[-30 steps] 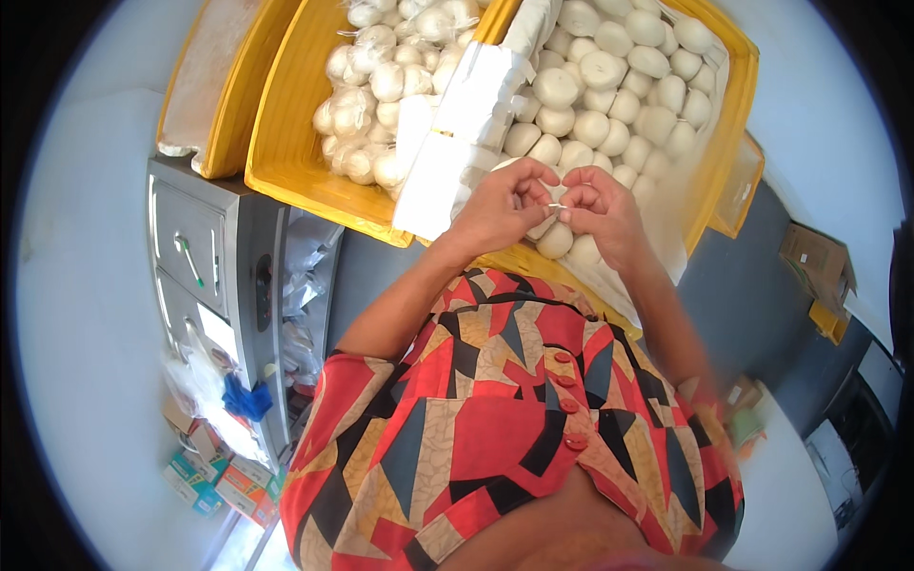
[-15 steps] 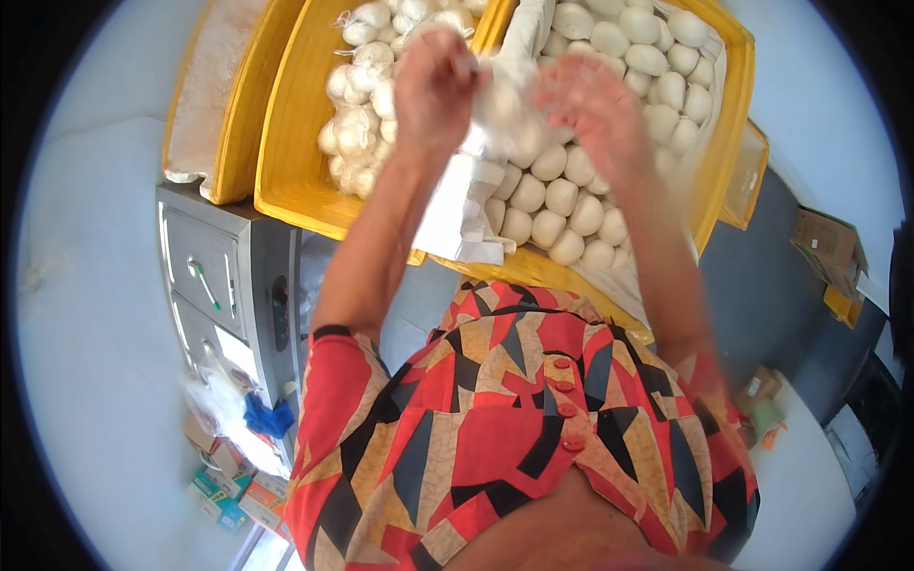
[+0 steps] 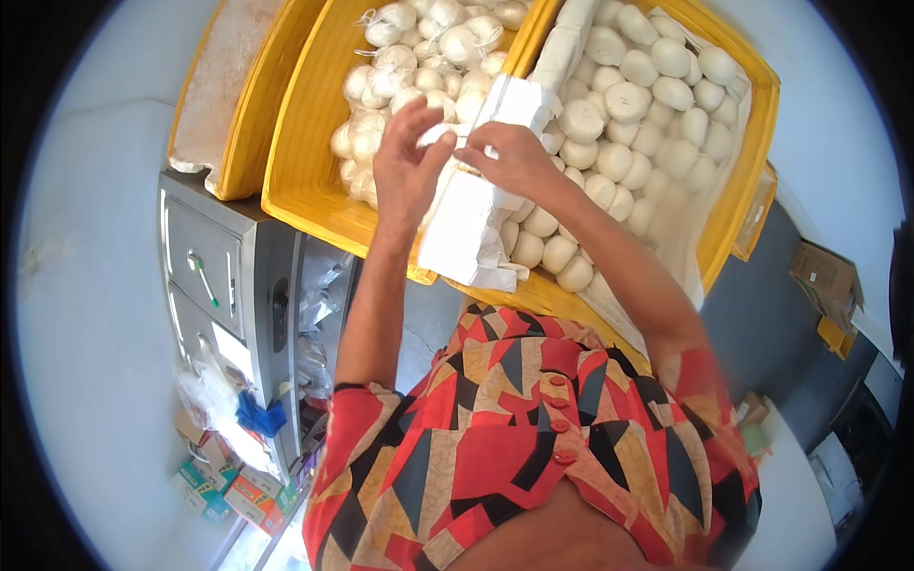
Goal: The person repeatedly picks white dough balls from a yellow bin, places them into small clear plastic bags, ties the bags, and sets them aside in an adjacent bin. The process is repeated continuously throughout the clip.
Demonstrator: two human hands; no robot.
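Clearly the left hand (image 3: 405,173) has thumb and fingers apart; whether the right hand (image 3: 519,160) pinches anything, I cannot tell. White sheets (image 3: 466,233) lie below, where yellow crates (image 3: 309,124) meet; I'd separate thin layers lightly.

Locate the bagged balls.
The bagged balls are upper-left of centre in the head view, inside a yellow crate, beyond the left hand and left of the loose balls.
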